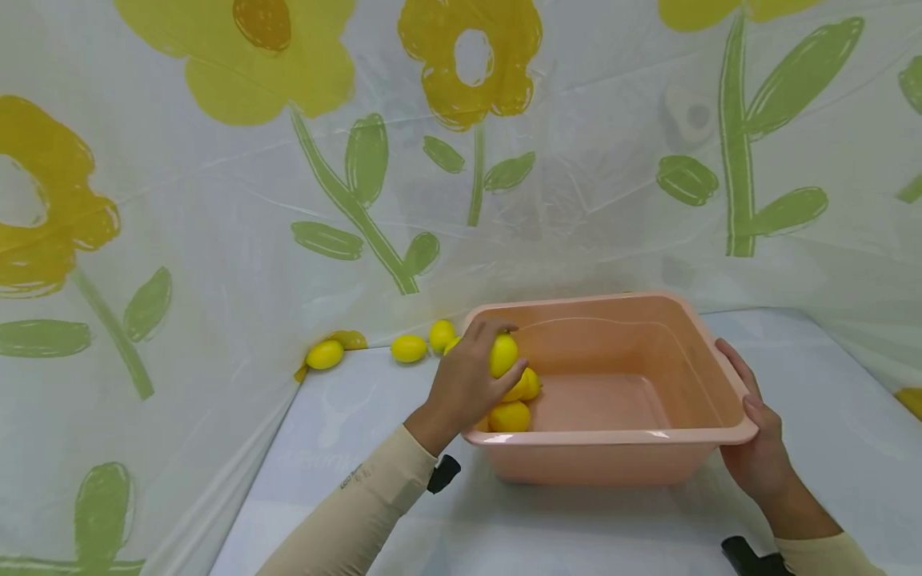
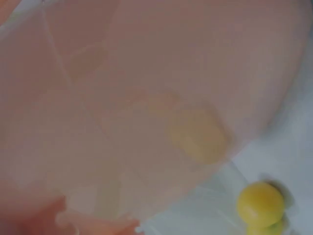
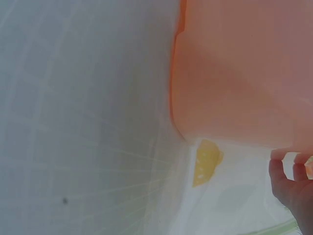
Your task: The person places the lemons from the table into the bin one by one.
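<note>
A peach-colored plastic basin (image 1: 598,460) stands in front of me, several lemons (image 1: 509,417) gathered in its left end. Over that end, my left hand (image 1: 468,376) holds a yellow lemon (image 1: 503,355) between thumb and fingers, partly covering the rim and the fruit behind. My right hand (image 1: 759,436) grips the basin's right rim at the front corner. In the right wrist view its fingers (image 3: 278,169) reach up to the basin's edge. The left wrist view is hazy, mostly filled by the basin wall (image 2: 146,58).
Outside the basin, to its left, lie more lemons: one at the sheet's corner (image 1: 325,354), one farther along (image 1: 408,349) and one close to the rim (image 1: 442,336). A flower-printed plastic sheet (image 1: 576,200) hangs behind the white table surface (image 1: 346,448).
</note>
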The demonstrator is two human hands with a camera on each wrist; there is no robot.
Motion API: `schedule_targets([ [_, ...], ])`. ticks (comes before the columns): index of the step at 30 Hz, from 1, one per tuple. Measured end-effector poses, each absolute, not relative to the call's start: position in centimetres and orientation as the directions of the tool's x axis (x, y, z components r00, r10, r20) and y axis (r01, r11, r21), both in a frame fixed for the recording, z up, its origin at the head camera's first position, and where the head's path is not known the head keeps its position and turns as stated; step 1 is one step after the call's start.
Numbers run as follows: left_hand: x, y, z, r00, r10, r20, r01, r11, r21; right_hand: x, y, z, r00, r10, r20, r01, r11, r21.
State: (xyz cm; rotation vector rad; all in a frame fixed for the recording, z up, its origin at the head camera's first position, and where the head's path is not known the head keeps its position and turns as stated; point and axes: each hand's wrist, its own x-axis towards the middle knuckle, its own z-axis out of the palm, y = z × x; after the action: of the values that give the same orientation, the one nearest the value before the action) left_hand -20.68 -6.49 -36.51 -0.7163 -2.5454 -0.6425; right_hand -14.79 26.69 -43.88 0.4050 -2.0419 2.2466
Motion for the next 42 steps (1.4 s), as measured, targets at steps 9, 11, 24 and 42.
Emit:
schedule_targets([
  [9, -20.73, -6.45, -36.58, -0.826, 0.469, 0.313, 0.552, 0.785, 0.280, -14.97, 26.57, -43.86, -0.958, -0.121, 0.259, -0.246, -0.115, -0.962],
  [11, -20.71, -6.34, -36.58, -0.825, 0.493, 0.277, 0.556, 0.797, 0.235, -14.92, 26.57, -43.94, -0.956, -0.125, 0.267, -0.253, -0.118, -0.960],
  [24, -20.60, -5.99, -36.61, -0.820, 0.550, 0.158, 0.567, 0.819, 0.092, -15.23, 26.77, -44.34, -0.965, -0.099, 0.241, -0.228, -0.126, -0.965],
  [42, -20.34, -5.83, -36.53, -0.821, 0.554, 0.136, 0.565, 0.823, 0.055, -15.11, 26.62, -44.07, -0.969, -0.085, 0.230, -0.219, -0.126, -0.968],
])
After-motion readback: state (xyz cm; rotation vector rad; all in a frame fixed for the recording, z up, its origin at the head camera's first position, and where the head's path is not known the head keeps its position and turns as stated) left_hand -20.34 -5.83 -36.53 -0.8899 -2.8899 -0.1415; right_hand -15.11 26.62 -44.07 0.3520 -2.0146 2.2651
